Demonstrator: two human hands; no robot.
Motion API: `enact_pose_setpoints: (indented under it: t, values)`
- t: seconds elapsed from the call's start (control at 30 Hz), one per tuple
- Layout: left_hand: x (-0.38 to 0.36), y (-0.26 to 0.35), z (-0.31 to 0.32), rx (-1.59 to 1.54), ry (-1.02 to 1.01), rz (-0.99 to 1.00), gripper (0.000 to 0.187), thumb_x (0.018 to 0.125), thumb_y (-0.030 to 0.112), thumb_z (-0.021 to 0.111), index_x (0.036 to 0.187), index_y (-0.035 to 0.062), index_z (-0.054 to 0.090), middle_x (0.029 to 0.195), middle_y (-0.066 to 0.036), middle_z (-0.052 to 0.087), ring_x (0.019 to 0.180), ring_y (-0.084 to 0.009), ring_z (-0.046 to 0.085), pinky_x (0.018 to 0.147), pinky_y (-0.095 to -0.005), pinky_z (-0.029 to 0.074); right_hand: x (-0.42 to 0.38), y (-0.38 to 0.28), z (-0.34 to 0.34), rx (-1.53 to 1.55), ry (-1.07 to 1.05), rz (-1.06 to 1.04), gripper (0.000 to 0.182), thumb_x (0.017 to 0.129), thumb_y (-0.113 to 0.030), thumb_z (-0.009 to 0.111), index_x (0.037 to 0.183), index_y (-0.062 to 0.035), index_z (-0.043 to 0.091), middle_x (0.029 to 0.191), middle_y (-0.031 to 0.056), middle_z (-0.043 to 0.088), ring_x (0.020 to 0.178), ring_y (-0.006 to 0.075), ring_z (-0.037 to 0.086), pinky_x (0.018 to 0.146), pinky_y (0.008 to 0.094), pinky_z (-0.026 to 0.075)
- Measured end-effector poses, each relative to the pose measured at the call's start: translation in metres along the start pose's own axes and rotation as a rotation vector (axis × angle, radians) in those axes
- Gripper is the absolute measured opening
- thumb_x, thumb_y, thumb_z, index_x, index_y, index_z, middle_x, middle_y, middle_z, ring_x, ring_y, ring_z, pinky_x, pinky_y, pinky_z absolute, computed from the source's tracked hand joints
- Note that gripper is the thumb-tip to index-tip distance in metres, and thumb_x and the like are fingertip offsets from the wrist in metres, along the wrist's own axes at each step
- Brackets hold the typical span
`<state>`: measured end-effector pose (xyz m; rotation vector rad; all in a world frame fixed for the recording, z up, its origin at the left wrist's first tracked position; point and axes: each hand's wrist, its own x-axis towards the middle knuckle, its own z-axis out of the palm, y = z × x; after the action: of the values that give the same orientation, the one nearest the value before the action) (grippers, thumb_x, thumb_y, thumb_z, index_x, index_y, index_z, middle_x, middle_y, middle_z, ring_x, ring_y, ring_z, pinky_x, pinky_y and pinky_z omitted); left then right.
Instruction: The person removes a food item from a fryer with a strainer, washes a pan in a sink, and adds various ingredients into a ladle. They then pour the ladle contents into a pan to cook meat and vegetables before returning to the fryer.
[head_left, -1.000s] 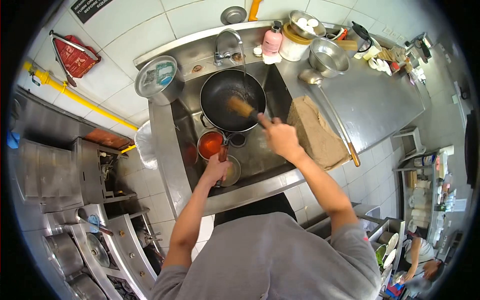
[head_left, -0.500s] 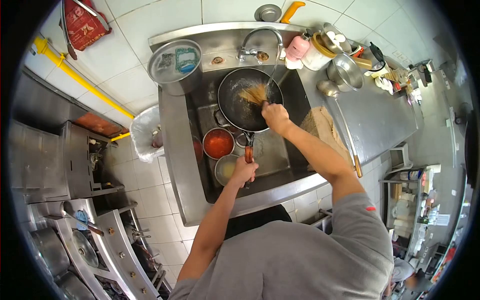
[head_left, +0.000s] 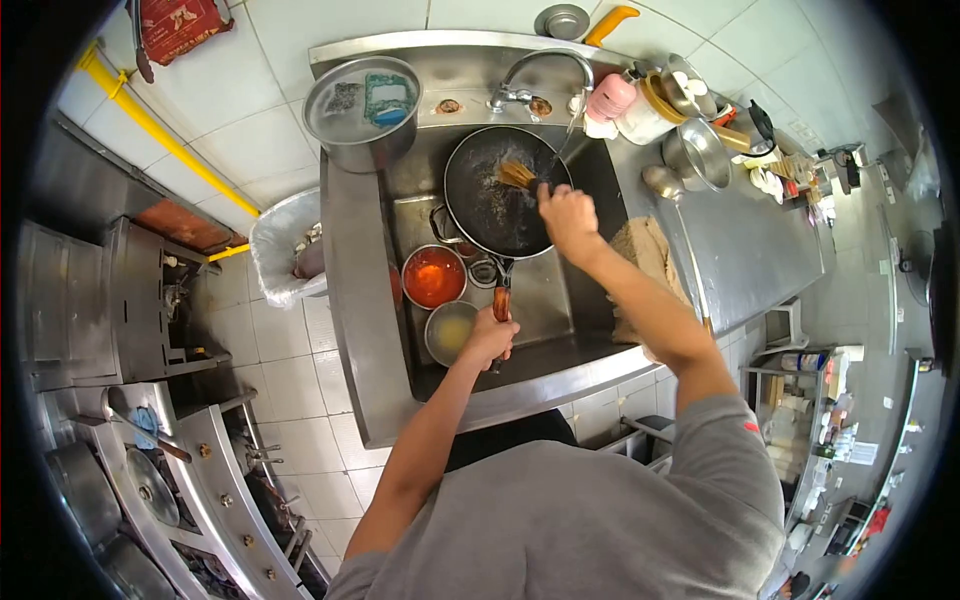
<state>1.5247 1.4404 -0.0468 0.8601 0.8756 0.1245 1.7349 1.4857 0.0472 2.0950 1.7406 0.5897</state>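
Note:
A black wok (head_left: 490, 215) lies in the steel sink under the faucet (head_left: 545, 60), with a thin stream of water running down at its right rim. Its wooden handle points toward me, and my left hand (head_left: 490, 338) is wrapped round it. Closed on the dark grip of a bamboo brush (head_left: 516, 175) is my right hand (head_left: 570, 220), with the bristles against the inside of the wok. Beside the handle stand a bowl of red liquid (head_left: 434, 277) and a bowl of cloudy yellowish liquid (head_left: 452, 332).
A large steel pot (head_left: 362, 120) with a scrubbing pad stands on the sink's left corner. On the right counter lie a brown cloth (head_left: 645, 255) and a long ladle (head_left: 690, 240), near a steel bowl (head_left: 697, 155) and a pink bottle (head_left: 611, 97). A lined trash bin (head_left: 285, 250) stands left.
The brush has shifted slightly within the wok and its bristles look narrower. My left hand keeps its hold on the handle. The whole view has tilted a little.

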Motion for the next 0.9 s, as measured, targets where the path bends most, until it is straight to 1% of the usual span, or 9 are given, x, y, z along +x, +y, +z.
enact_pose_setpoints:
  t: [0.13,0.27,0.4,0.47,0.63,0.73,0.77,0.87,0.9]
  values:
    - [0.005,-0.005,-0.001,0.019,-0.024,-0.032,0.02,0.081,-0.001,0.06,0.084,0.0098,0.043,0.06,0.0,0.043,0.042,-0.0106,0.044,0.035,-0.0304,0.038,-0.042,-0.016,-0.036,-0.016,-0.084,-0.352,0.028,0.071,-0.015,0.065,0.097,-0.0032,0.065,0.072,0.0079,0.065,0.07,0.0215,0.067,0.055,0.0319,0.052]
    - [-0.002,-0.003,0.002,-0.029,-0.015,-0.055,0.021,0.082,-0.001,0.061,0.084,0.01,0.043,0.06,0.0,0.044,0.042,-0.0113,0.044,0.035,-0.0304,0.038,0.001,-0.036,0.02,0.128,0.125,-0.337,0.019,0.07,-0.013,0.065,0.085,-0.0009,0.066,0.071,0.0092,0.066,0.067,0.0216,0.067,0.052,0.0318,0.052]
    - [0.002,0.005,-0.002,-0.031,-0.04,-0.071,0.019,0.081,-0.001,0.059,0.083,0.0089,0.043,0.061,-0.001,0.045,0.043,-0.0126,0.045,0.035,-0.0312,0.039,-0.039,-0.034,-0.048,0.043,-0.082,-0.544,0.021,0.072,-0.011,0.064,0.09,0.0009,0.063,0.07,0.008,0.065,0.067,0.0181,0.066,0.054,0.0294,0.053]
    - [-0.004,0.001,0.001,-0.029,-0.042,-0.089,0.018,0.081,-0.001,0.058,0.082,0.0084,0.043,0.061,-0.002,0.045,0.043,-0.0132,0.046,0.035,-0.0315,0.039,0.0,-0.039,0.0,0.246,0.035,-0.322,0.031,0.072,-0.01,0.064,0.099,0.0061,0.064,0.073,0.012,0.067,0.069,0.0213,0.068,0.055,0.0324,0.054]
    - [0.0,0.005,-0.001,-0.037,-0.041,-0.07,0.017,0.08,-0.001,0.058,0.082,0.0084,0.044,0.061,-0.002,0.045,0.044,-0.0137,0.047,0.035,-0.0314,0.039,-0.021,-0.049,-0.041,0.288,-0.139,-0.434,0.043,0.074,-0.007,0.063,0.113,0.0105,0.06,0.077,0.0182,0.067,0.073,0.0255,0.069,0.058,0.0358,0.056]
    - [-0.003,0.007,0.006,-0.073,-0.026,-0.083,0.016,0.079,-0.001,0.057,0.082,0.0082,0.044,0.061,-0.002,0.045,0.043,-0.0136,0.047,0.034,-0.0314,0.039,0.016,-0.05,0.015,0.404,-0.01,-0.11,0.048,0.073,-0.008,0.063,0.118,0.0099,0.057,0.079,0.0214,0.067,0.073,0.0273,0.069,0.061,0.0358,0.057]
    - [-0.002,0.008,0.004,-0.052,-0.033,-0.082,0.016,0.079,-0.001,0.057,0.082,0.0083,0.044,0.061,-0.002,0.045,0.043,-0.0134,0.046,0.034,-0.0313,0.038,0.007,-0.056,0.005,0.391,-0.048,-0.14,0.055,0.072,-0.01,0.065,0.122,0.0099,0.054,0.082,0.0225,0.067,0.074,0.03,0.07,0.064,0.0366,0.057]
    - [0.001,0.004,0.007,-0.048,-0.033,-0.079,0.017,0.08,-0.002,0.057,0.083,0.0085,0.043,0.06,-0.002,0.044,0.042,-0.013,0.045,0.035,-0.0314,0.038,-0.01,-0.066,-0.016,0.383,-0.084,-0.195,0.046,0.073,-0.013,0.066,0.113,0.008,0.056,0.079,0.0216,0.068,0.072,0.0354,0.07,0.062,0.0424,0.057]
    - [-0.002,0.001,0.012,-0.06,-0.02,-0.081,0.017,0.08,-0.002,0.057,0.083,0.0085,0.043,0.06,-0.002,0.044,0.042,-0.0129,0.044,0.035,-0.0316,0.038,0.009,-0.06,-0.006,0.532,-0.09,-0.034,0.041,0.074,-0.014,0.066,0.108,0.007,0.056,0.078,0.0225,0.067,0.072,0.0364,0.069,0.062,0.0438,0.056]
